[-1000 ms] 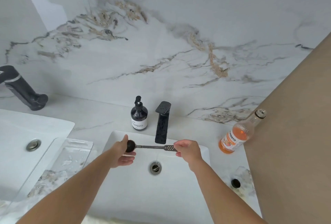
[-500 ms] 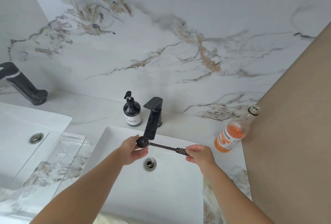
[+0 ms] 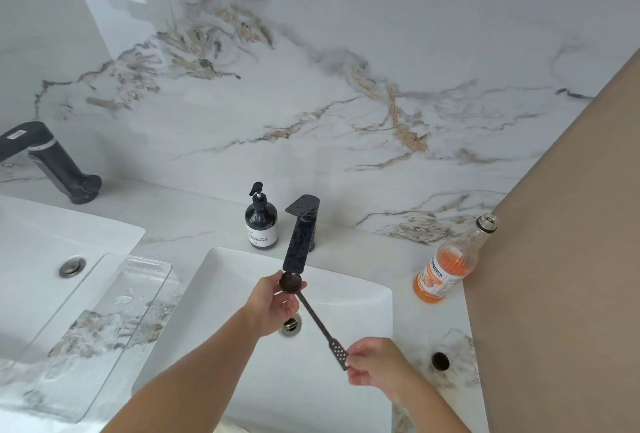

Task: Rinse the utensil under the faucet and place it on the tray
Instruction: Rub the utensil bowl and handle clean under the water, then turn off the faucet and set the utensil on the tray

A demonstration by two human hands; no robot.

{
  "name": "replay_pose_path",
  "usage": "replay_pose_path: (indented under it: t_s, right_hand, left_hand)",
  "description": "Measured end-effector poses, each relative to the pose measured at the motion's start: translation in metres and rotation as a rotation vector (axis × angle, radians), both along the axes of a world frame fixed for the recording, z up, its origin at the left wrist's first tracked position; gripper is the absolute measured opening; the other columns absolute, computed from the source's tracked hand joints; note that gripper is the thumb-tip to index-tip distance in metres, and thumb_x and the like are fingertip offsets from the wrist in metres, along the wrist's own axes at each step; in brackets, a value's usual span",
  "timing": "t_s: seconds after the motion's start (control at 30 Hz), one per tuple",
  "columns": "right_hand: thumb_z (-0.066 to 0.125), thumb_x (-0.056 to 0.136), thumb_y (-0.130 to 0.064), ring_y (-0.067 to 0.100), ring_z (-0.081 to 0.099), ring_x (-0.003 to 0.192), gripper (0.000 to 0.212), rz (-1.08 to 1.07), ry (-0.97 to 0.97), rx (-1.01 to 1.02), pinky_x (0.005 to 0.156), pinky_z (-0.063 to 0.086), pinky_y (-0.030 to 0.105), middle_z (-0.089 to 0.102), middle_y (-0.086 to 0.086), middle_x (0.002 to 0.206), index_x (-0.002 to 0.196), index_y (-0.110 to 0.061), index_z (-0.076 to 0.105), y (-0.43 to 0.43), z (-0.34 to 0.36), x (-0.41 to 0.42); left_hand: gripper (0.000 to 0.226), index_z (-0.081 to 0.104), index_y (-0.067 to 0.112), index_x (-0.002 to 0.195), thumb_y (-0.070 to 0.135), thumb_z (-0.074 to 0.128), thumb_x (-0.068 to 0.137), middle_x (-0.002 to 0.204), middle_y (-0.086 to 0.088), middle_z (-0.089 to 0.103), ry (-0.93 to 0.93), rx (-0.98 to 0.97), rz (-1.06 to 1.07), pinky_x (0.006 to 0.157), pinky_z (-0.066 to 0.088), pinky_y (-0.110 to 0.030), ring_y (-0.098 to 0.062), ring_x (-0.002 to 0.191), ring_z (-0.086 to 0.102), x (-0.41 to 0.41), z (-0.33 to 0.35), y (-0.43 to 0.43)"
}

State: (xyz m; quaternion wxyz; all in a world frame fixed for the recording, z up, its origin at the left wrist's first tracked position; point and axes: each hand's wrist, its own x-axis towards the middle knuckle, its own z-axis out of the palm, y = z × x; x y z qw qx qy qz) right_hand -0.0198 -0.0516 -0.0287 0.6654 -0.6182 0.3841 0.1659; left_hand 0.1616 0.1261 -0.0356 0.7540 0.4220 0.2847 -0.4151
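1. I hold the black measuring spoon (image 3: 313, 315) over the white basin (image 3: 363, 297), its round bowl right at the spout of the black faucet (image 3: 298, 238) and its perforated handle end pointing down toward me.
2. My left hand (image 3: 273, 306) cups the spoon's bowl with the fingers curled around it; my right hand (image 3: 372, 368) pinches the handle's tip between thumb and fingers.
3. By my reckoning I am in the rinsing step: the spoon is under the outlet, but it has not gone to the clear tray (image 3: 100, 321), which lies well to the left on the tabletop (image 3: 194, 224), bridging toward the second sink.
4. Left to do: finish rinsing, carry the spoon left, set it on the tray.
5. I cannot make out any running water, nor whether the spoon's bowl is clean. The tray's near end and both my forearms are cut off by the frame.
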Motion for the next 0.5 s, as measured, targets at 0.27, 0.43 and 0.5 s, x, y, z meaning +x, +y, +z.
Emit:
replay_pose_path:
  t_s: [0.27, 0.43, 0.5]
  right_hand:
    - [0.062, 0.084, 0.009, 0.024, 0.063, 0.057, 0.007, 0.06, 0.056, 0.022, 0.063, 0.061, 0.034, 0.066, 0.014, 0.069, 0.082, 0.003, 0.066, 0.037, -0.012, -0.002]
    - [0.062, 0.085, 0.01, 0.026, 0.064, 0.061, 0.005, 0.046, 0.054, 0.021, 0.069, 0.063, 0.037, 0.067, 0.016, 0.073, 0.086, 0.006, 0.065, 0.041, -0.011, -0.004]
    - [0.062, 0.085, 0.01, 0.026, 0.063, 0.061, 0.005, 0.029, 0.053, 0.032, 0.069, 0.063, 0.037, 0.067, 0.016, 0.073, 0.086, 0.005, 0.064, 0.042, -0.011, -0.005]
  left_hand:
    - [0.043, 0.061, 0.005, 0.115, 0.039, 0.041, 0.1, 0.115, -0.019, 0.071, 0.02, -0.108, -0.038, 0.08, 0.053, -0.044, -0.034, 0.087, 0.067, -0.008, -0.013, -0.002]
    - [0.044, 0.06, 0.001, 0.117, 0.035, 0.035, 0.102, 0.115, -0.023, 0.07, 0.047, -0.172, -0.018, 0.084, 0.054, -0.048, -0.038, 0.097, 0.07, -0.011, -0.018, -0.002]
    - [0.045, 0.06, 0.0, 0.115, 0.036, 0.035, 0.102, 0.109, -0.021, 0.073, 0.058, -0.181, -0.013, 0.079, 0.053, -0.045, -0.033, 0.086, 0.068, -0.012, -0.018, -0.004]
